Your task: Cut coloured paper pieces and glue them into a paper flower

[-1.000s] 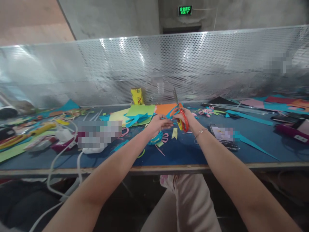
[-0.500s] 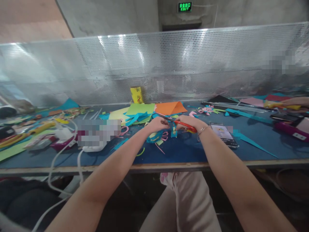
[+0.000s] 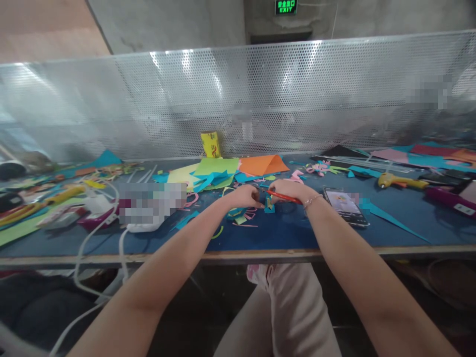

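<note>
My right hand (image 3: 289,189) is closed around red-handled scissors (image 3: 284,198), which point left towards my other hand. My left hand (image 3: 245,197) has its fingers curled in a pinch by the scissors' tip; what they hold, if anything, is too small to make out. Between the hands, just below the scissors, is a small piece of blue paper (image 3: 269,205) with a yellowish patch; I cannot tell which hand touches it. Crumpled blue and pale yellow paper (image 3: 236,213) lies under my left hand, beside thin pink paper strips (image 3: 251,214).
A phone (image 3: 345,207) lies right of my right wrist. Farther right is a yellow glue gun (image 3: 400,181). Green paper (image 3: 217,166), orange paper (image 3: 263,165) and a yellow packet (image 3: 210,145) are behind my hands. A white power strip (image 3: 158,210) with cables stands left.
The scissors have turned flatter in my right hand, and my left fingers have shifted slightly lower. At the right, another person's hand has left the glue gun, which now lies on the table.
</note>
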A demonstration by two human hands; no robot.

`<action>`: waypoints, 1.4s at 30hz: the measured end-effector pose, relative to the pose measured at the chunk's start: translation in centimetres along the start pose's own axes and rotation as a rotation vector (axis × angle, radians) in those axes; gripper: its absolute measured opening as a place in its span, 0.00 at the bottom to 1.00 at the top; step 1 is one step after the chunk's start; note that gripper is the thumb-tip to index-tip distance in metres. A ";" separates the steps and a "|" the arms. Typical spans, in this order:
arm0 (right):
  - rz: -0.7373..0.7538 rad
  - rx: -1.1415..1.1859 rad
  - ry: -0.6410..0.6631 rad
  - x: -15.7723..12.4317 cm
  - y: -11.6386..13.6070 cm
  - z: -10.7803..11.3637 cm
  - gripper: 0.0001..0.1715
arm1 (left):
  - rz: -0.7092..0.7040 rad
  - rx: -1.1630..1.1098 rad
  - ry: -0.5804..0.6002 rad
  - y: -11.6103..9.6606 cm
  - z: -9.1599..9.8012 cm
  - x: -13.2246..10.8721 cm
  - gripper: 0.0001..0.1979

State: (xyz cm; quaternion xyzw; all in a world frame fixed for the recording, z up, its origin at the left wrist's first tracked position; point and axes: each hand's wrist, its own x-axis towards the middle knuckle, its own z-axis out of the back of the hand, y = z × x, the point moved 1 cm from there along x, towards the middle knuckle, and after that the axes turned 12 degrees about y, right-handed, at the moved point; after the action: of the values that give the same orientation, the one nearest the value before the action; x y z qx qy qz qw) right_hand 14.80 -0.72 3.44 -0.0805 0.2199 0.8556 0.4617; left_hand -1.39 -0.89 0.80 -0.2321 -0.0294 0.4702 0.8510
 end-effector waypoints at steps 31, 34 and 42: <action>0.055 0.356 -0.087 0.2 -1.3 0.2 0.08 | -0.144 -0.366 -0.124 0.0 -0.1 0.6 0.13; 0.038 0.370 -0.092 0.0 -1.0 0.2 0.08 | -0.134 -0.396 -0.092 -0.2 -0.1 0.4 0.14; 0.030 0.358 -0.086 0.0 -1.0 0.2 0.07 | -0.176 -0.367 -0.050 0.0 -0.2 0.3 0.10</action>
State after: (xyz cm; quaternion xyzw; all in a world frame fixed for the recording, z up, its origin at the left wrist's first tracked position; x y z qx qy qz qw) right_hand 15.62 -0.17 3.37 0.0429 0.3500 0.8122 0.4647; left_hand -1.13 -0.69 0.56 -0.3681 -0.1559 0.3864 0.8312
